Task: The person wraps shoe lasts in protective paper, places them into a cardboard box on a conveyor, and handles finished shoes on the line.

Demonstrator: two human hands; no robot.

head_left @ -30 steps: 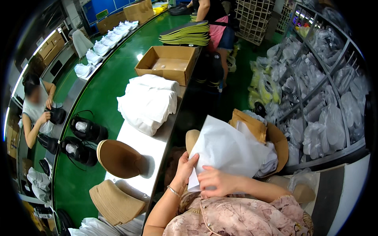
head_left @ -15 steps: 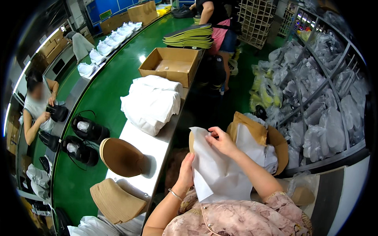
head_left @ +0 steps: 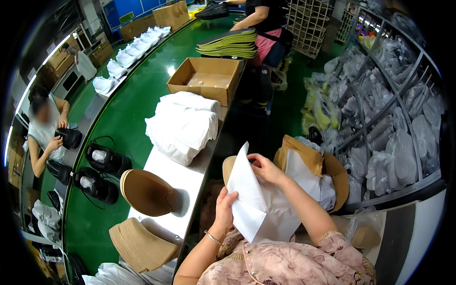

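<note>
In front of my chest is a sheet of white tissue paper (head_left: pixel 244 199) with a tan cardboard piece (head_left: pixel 229 167) partly behind it. My left hand (head_left: pixel 225 207) is closed on the paper's left edge, thumb in front. At the upper right of the sheet, my right hand (head_left: pixel 266 169) has its fingers curled around the paper, their tips partly hidden. A corner of the paper stands up in a point and a flap folds over the front. Beyond my right forearm rests an open carton (head_left: pixel 338 183) with brown and white paper.
A metal ledge (head_left: pixel 159 164) at my left bears curved cardboard pieces (head_left: pixel 142 244), a cardboard form (head_left: pixel 147 192), a white paper bundle (head_left: pixel 183 126) and a box (head_left: pixel 204 90). Black shoes (head_left: pixel 97 184) sit on the green conveyor (head_left: pixel 137 95). A rack (head_left: pixel 394 95) of bagged items stands right.
The sheet's upper corner has risen and a flap now folds across its front, baring more cardboard. My left hand has shifted slightly. At the far end, a person's hand holds a black shoe over the conveyor.
</note>
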